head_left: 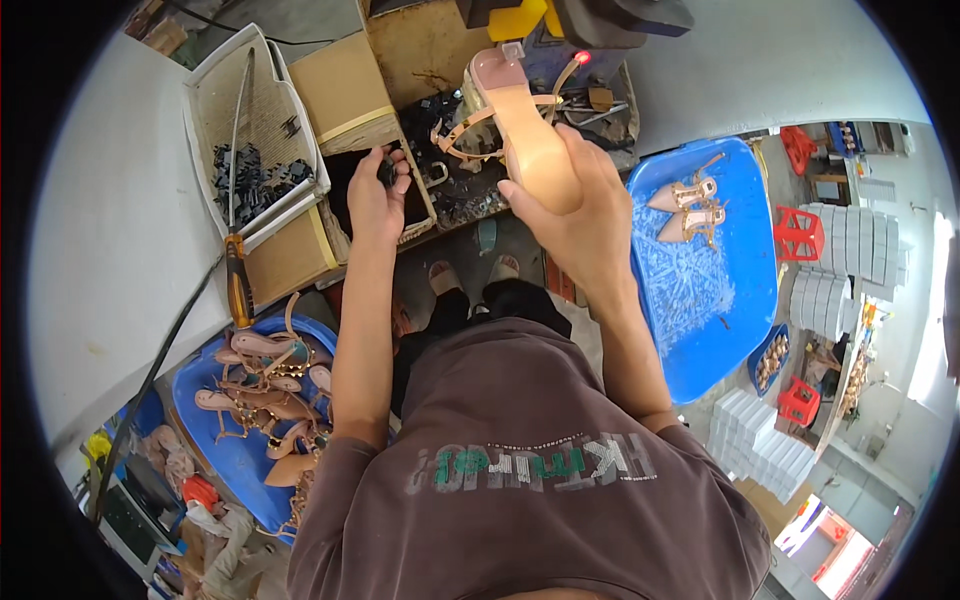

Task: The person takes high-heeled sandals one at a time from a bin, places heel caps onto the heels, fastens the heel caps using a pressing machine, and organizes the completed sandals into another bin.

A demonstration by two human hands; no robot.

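My right hand (588, 215) grips a strappy sandal (540, 150) by its toe end, its tan sole turned toward me. The heel end points away, close to the machine (600, 35), and studded straps hang off its left side. My left hand (375, 210) is closed, fingers curled, around a small black piece (388, 172) partly hidden by the fingers. That hand is over a dark open cardboard compartment (415, 215), left of the sandal.
A white tray (318, 190) of small black pieces stands at the left, a long orange-handled screwdriver (240, 280) across it. One blue tub (190, 385) holds piled sandals. Another blue tub (700, 350), at the right, holds two pointed shoes (690, 222). Black scraps (460, 195) litter the machine's bed.
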